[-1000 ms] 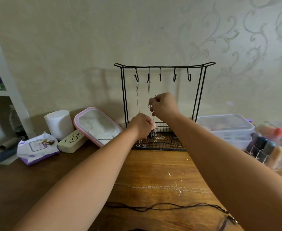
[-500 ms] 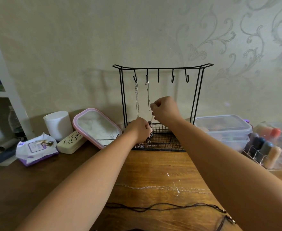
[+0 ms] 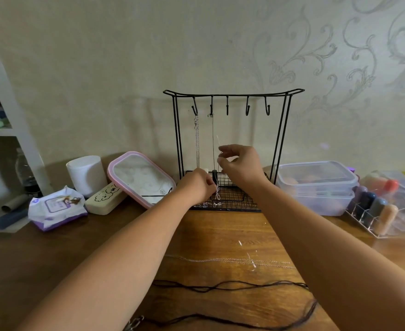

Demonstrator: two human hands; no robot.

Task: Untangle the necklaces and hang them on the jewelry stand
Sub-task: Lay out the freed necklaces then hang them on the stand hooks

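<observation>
Free room and obstacles. Bare tabletop (image 3: 220, 230) lies open between the two forearms, up to the jewelry stand (image 3: 232, 93) at the far wall. Near the viewer, a thin silver chain (image 3: 220, 260) and a black cord necklace (image 3: 208, 288) cross it. Left of the stand leans a pink-rimmed lid (image 3: 141, 177); right of it, stacked clear containers (image 3: 316, 187). Three right hooks (image 3: 247, 108) hang bare.

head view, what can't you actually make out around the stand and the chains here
- Head view: left hand fingertips, turned away; its grip cannot be confirmed.
- Thin chain below the second hook: too fine to follow past the right hand.
- Black cord: cut off by the bottom edge.
- Jewelry stand basket contents: hidden by both hands.
</observation>
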